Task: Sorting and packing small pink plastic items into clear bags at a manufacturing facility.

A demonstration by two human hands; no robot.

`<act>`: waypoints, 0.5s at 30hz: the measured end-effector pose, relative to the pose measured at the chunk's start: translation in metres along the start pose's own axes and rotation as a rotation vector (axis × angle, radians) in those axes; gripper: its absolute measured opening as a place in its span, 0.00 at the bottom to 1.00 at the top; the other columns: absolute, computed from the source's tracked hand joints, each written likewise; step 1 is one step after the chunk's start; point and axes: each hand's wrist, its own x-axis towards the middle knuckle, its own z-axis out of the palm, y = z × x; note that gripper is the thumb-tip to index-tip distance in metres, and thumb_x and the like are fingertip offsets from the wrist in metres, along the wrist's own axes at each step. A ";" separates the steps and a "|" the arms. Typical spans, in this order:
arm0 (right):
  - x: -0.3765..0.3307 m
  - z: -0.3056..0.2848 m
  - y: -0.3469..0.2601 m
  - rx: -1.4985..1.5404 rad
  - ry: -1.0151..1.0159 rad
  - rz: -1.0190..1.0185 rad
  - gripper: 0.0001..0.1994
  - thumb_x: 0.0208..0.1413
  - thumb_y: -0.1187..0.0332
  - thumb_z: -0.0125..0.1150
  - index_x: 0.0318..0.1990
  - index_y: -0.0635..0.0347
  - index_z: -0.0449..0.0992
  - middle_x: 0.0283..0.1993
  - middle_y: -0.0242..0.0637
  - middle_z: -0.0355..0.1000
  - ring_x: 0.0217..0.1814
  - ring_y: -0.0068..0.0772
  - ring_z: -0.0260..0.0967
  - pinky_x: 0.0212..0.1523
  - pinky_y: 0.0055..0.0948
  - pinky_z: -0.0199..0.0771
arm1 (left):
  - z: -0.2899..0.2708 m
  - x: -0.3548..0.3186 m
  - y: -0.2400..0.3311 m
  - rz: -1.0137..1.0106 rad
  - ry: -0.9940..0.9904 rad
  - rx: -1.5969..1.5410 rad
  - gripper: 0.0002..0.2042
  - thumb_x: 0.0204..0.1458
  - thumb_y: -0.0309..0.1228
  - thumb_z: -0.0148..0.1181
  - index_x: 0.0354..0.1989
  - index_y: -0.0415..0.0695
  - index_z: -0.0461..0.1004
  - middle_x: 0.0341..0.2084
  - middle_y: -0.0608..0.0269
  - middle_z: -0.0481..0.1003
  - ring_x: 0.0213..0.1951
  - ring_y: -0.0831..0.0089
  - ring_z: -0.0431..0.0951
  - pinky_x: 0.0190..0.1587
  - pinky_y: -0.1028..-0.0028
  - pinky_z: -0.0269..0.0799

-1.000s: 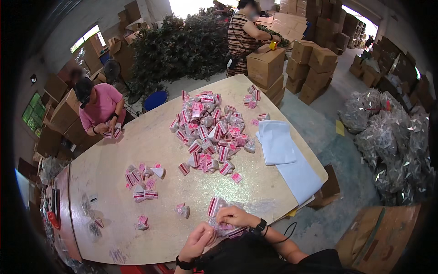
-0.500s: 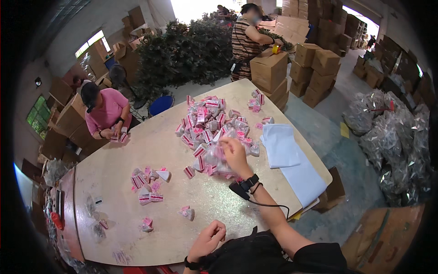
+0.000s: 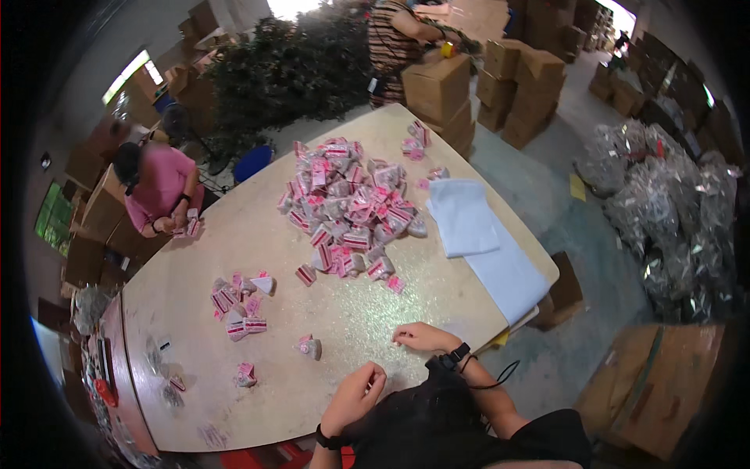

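Observation:
My left hand (image 3: 357,397) rests at the table's near edge, fingers curled together, with nothing visible in it. To its right, my right hand (image 3: 426,337) is low over the table, fingers bent and pressed together; nothing shows in them either. Closest to my left hand lies a single small clear-wrapped packet (image 3: 310,347), grey with pink. Farther off, a big heap of similar packets (image 3: 340,207) covers the middle of the table; many have pink-and-white stripes, and some look like cake-slice wedges. A pink-marked packet (image 3: 396,284) lies at the heap's near side.
White sheets (image 3: 500,270) lie along the table's right edge. A smaller packet group (image 3: 248,305) sits on the left. Across the table, a person in pink (image 3: 162,187) handles packets. Cartons (image 3: 437,86) and another person stand behind; silvery plastic bags (image 3: 664,219) fill the right.
My right hand has drawn back from the heap toward my body, near my left hand. The view has shifted, so the scene sits higher and further left. My left hand has barely moved.

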 end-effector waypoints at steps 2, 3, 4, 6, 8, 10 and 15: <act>-0.032 0.006 0.040 -0.096 -0.015 0.112 0.14 0.53 0.62 0.48 0.38 0.63 0.72 0.34 0.45 0.72 0.34 0.39 0.70 0.36 0.33 0.67 | 0.010 0.004 -0.012 0.033 -0.050 0.183 0.06 0.53 0.30 0.49 0.33 0.39 0.66 0.23 0.57 0.69 0.26 0.65 0.70 0.29 0.69 0.65; -0.048 0.006 0.061 -0.203 -0.054 0.242 0.15 0.51 0.61 0.48 0.37 0.63 0.72 0.33 0.47 0.72 0.33 0.43 0.69 0.36 0.35 0.67 | 0.018 0.009 -0.020 0.154 -0.060 0.344 0.07 0.52 0.30 0.49 0.34 0.40 0.66 0.26 0.53 0.70 0.27 0.58 0.71 0.29 0.62 0.66; -0.065 0.008 0.081 -0.303 -0.108 0.397 0.16 0.49 0.60 0.48 0.37 0.63 0.73 0.32 0.50 0.72 0.33 0.47 0.69 0.35 0.37 0.68 | 0.024 0.014 -0.028 0.083 -0.152 0.442 0.10 0.50 0.34 0.50 0.35 0.41 0.66 0.29 0.50 0.71 0.32 0.53 0.72 0.33 0.57 0.67; -0.098 0.001 0.123 -0.314 -0.033 0.427 0.15 0.46 0.62 0.48 0.32 0.65 0.73 0.28 0.51 0.71 0.28 0.48 0.69 0.31 0.40 0.67 | 0.041 0.022 -0.043 -0.019 -0.235 0.594 0.11 0.50 0.33 0.51 0.37 0.40 0.66 0.30 0.49 0.71 0.33 0.53 0.72 0.35 0.59 0.67; -0.128 -0.004 0.161 -0.328 0.003 0.534 0.13 0.41 0.65 0.49 0.26 0.67 0.74 0.23 0.52 0.70 0.24 0.50 0.68 0.27 0.43 0.66 | 0.058 0.027 -0.053 -0.192 -0.315 0.791 0.13 0.49 0.35 0.53 0.40 0.40 0.67 0.32 0.48 0.71 0.36 0.51 0.72 0.39 0.59 0.68; -0.153 -0.012 0.197 -0.364 -0.002 0.698 0.11 0.40 0.66 0.51 0.24 0.68 0.74 0.21 0.52 0.69 0.23 0.49 0.68 0.26 0.43 0.64 | 0.075 0.035 -0.058 -0.153 -0.343 0.782 0.13 0.49 0.35 0.52 0.40 0.41 0.67 0.32 0.48 0.71 0.36 0.51 0.72 0.39 0.59 0.68; -0.228 -0.018 0.258 0.032 0.290 0.581 0.11 0.44 0.66 0.52 0.30 0.64 0.74 0.27 0.41 0.74 0.29 0.38 0.71 0.30 0.33 0.69 | 0.123 0.069 -0.044 0.038 -0.379 0.732 0.12 0.49 0.35 0.53 0.39 0.42 0.67 0.30 0.50 0.71 0.34 0.53 0.72 0.37 0.60 0.68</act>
